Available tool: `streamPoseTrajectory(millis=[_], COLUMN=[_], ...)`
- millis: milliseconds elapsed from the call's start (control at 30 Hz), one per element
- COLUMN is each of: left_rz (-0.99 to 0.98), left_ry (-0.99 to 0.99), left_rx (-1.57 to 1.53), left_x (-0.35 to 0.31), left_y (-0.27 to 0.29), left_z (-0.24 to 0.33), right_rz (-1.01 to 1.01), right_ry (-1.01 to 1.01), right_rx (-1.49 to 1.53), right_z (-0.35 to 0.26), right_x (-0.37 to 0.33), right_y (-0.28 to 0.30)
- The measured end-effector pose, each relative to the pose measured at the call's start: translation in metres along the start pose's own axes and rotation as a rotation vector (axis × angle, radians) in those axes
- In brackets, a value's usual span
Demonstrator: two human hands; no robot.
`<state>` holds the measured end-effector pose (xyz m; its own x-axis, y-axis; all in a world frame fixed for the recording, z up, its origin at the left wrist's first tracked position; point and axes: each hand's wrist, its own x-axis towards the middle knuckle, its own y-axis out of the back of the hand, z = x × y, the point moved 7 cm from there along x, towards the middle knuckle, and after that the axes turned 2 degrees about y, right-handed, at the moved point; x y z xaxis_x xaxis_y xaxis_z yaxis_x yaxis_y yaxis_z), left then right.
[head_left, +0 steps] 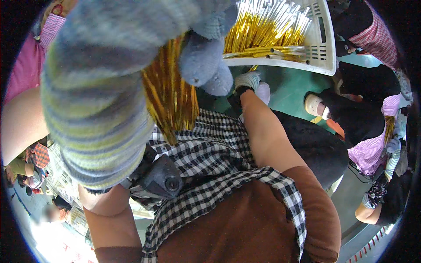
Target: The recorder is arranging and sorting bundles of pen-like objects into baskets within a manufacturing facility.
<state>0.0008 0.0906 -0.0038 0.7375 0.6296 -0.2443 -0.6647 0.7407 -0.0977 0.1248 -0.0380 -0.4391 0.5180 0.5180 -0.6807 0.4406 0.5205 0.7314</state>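
Note:
My left hand, in a blue-grey knit glove with a striped cuff, is raised very close to the view. Its fingers are curled round a bundle of gold foil strands that hangs down in front of my checked apron; the top of the bundle is hidden by the glove. Further off, my right hand wears a pale glove and is below the near rim of a white plastic crate. Its fingers look curled, with a bit of gold foil beyond them, but what they hold is hidden. Gold foil tassels with clear stems fill the crate.
A dark device with a lens is beside my left cuff. To the right sits a person in a pink checked garment, with gloved hands near gold foil. Another person's pink sleeve is at the left. Green floor shows under the crate.

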Motion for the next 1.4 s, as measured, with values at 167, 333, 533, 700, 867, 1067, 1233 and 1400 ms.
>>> streamPoseTrajectory(millis=[167, 333, 533, 700, 867, 1067, 1233, 1400], left_rz=[0.019, 0.033, 0.143, 0.06, 0.047, -0.046, -0.369, -0.256], left_ry=[-0.029, -0.07, -0.056, -0.347, -0.299, -0.245, 0.015, -0.125], left_rx=[-0.01, -0.031, -0.128, 0.18, 0.05, -0.131, -0.505, -0.253], left_x=[-0.001, 0.005, 0.02, 0.025, 0.019, 0.009, -0.009, -0.012], left_y=[0.003, 0.003, 0.008, 0.0, 0.002, 0.007, -0.035, -0.046], left_z=[0.006, 0.017, 0.011, 0.019, 0.01, 0.017, 0.003, 0.013], right_rz=[-0.04, -0.085, -0.081, -0.374, -0.676, -0.295, -0.077, 0.138], right_ry=[-0.065, 0.33, 0.542, 0.398, 0.304, 0.657, 0.942, 0.992], right_rx=[-0.085, -0.113, 0.691, 1.106, 1.124, 1.497, 1.641, 1.672], right_z=[0.016, 0.02, 0.012, -0.004, 0.001, 0.014, 0.017, 0.019], right_x=[0.001, 0.007, -0.048, -0.166, -0.27, -0.309, -0.318, -0.299], right_y=[-0.012, -0.047, -0.02, 0.082, 0.17, 0.296, 0.353, 0.37])
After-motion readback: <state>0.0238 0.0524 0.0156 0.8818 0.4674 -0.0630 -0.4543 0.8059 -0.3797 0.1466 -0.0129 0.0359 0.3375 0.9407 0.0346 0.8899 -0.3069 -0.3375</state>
